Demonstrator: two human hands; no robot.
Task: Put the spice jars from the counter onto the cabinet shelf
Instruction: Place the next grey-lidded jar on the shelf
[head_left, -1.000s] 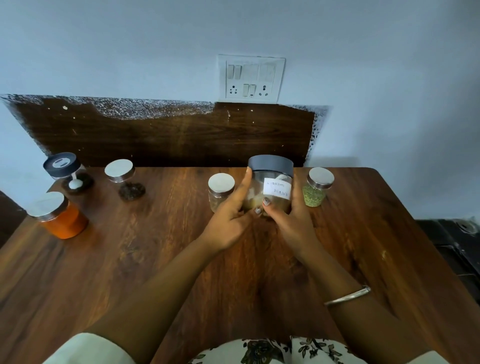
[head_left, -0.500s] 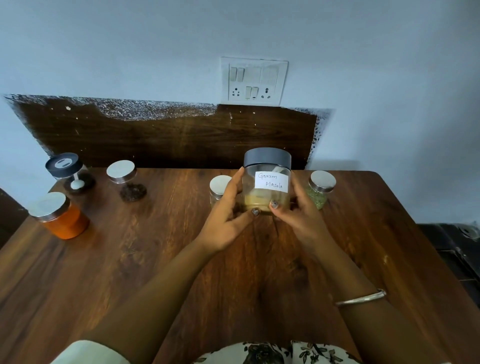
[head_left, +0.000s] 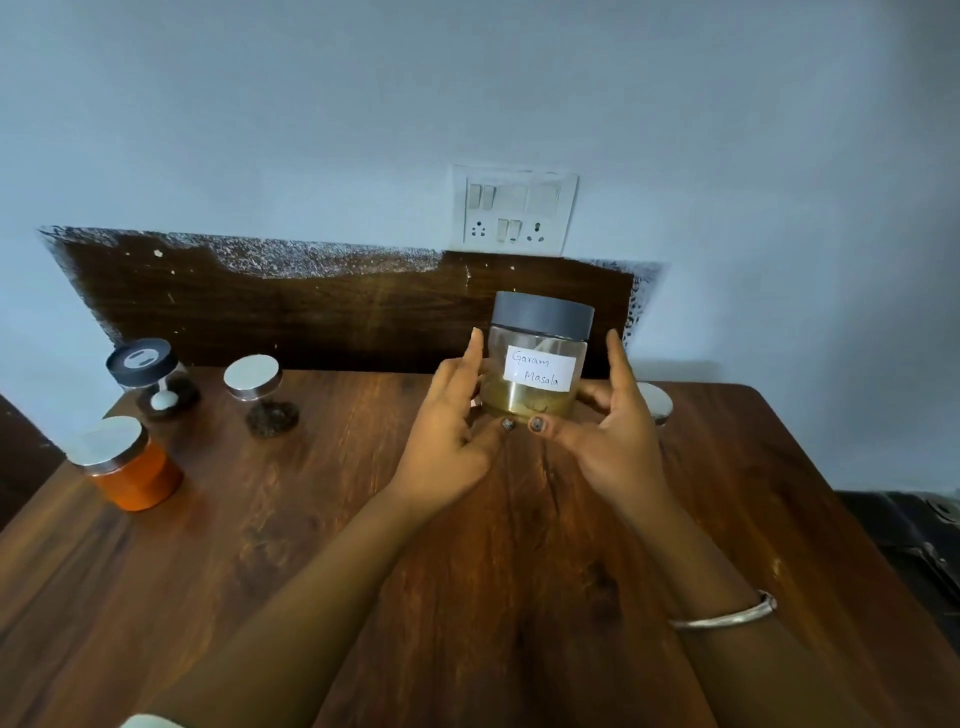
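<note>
Silver-lidded jar (head_left: 656, 401) mostly behind right hand (head_left: 609, 446)

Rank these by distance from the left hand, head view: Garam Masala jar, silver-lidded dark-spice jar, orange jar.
1. Garam Masala jar: held by the left hand, at centre.
2. Silver-lidded dark-spice jar: to the hand's left, towards the back.
3. Orange jar: far left, near the edge.

Prob. home kitchen: Garam Masala jar (head_left: 537, 371), wood counter (head_left: 337, 519), wall switchboard (head_left: 517, 210) w/ sockets.
</note>
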